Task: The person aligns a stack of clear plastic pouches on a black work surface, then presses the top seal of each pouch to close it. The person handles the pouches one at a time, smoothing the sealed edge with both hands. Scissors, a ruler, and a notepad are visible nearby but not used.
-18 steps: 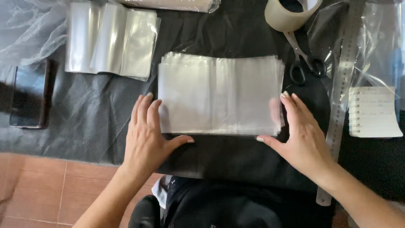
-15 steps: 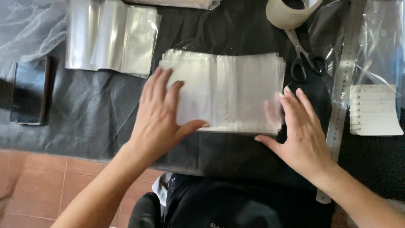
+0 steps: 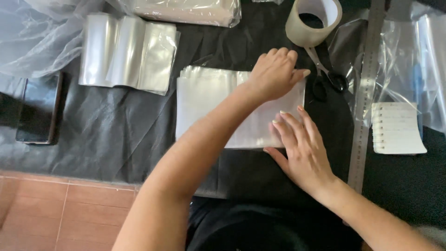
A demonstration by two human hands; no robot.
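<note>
From the head camera, the left hand (image 3: 275, 73) reaches across and rests curled on the far right corner of the stack of clear plastic bags (image 3: 209, 104), which lies mid-table on the black cloth (image 3: 116, 135). The right hand (image 3: 302, 146) lies flat, fingers spread, on the stack's near right edge, holding nothing; scissors (image 3: 327, 76) and a tape roll (image 3: 313, 21) lie just beyond.

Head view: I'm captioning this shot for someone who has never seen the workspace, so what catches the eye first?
First, the left hand reaching across to the far right corner of a stack of clear plastic bags at the centre of the black cloth. The right hand lies flat on the stack's near right corner. Beyond them a roll of tape and scissors sit beside a long metal ruler.
</note>
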